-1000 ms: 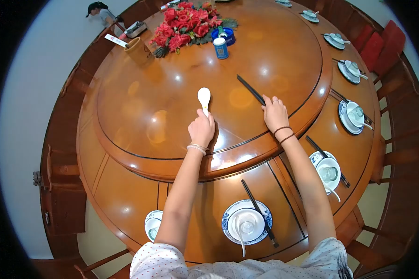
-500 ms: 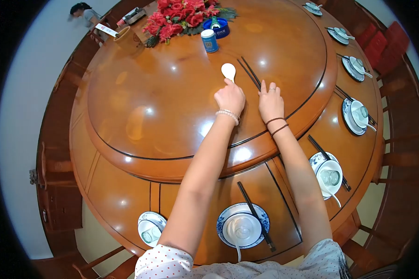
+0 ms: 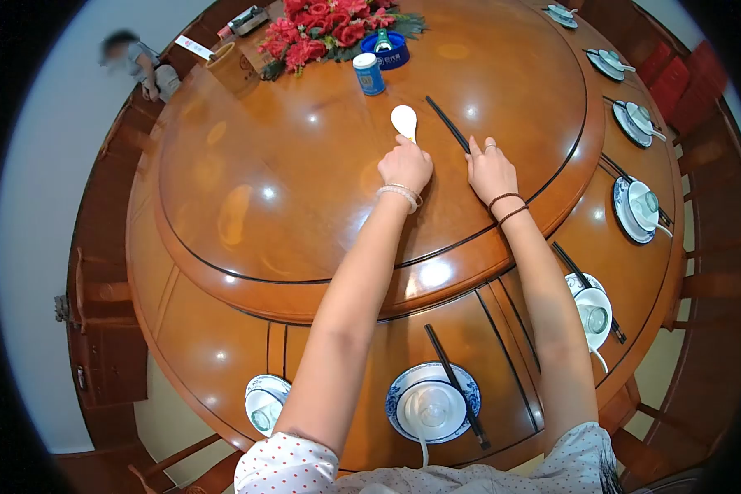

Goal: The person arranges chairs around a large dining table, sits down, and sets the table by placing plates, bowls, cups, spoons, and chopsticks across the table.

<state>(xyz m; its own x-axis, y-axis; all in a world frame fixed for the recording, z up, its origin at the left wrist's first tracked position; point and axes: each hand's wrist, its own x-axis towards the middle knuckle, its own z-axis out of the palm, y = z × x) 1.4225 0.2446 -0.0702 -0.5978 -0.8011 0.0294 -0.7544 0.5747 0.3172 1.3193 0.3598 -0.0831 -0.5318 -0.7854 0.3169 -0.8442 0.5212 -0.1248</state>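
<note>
My left hand (image 3: 406, 167) is closed round the handle of a white soup spoon (image 3: 403, 121), its bowl pointing away from me over the wooden turntable (image 3: 305, 198). To its right, my right hand (image 3: 492, 171) grips a pair of black chopsticks (image 3: 446, 122). They lie close together and slant away to the upper left; their near ends are hidden under my hand. Below my arms, a blue-rimmed plate (image 3: 397, 421) carries a white bowl (image 3: 416, 422) with a clear glass in it, a white spoon and black chopsticks (image 3: 453, 379).
Beyond my hands stand a blue can (image 3: 369, 76), a blue round holder (image 3: 393, 54) and red flowers (image 3: 325, 29). More place settings (image 3: 636, 206) line the right edge, and another bowl (image 3: 265, 403) is at lower left. A person (image 3: 136, 66) is at the far left.
The two chopsticks, spread apart before, now lie together in my right hand, which has shifted slightly right. My left hand still holds the spoon. The far person has moved lower and left.
</note>
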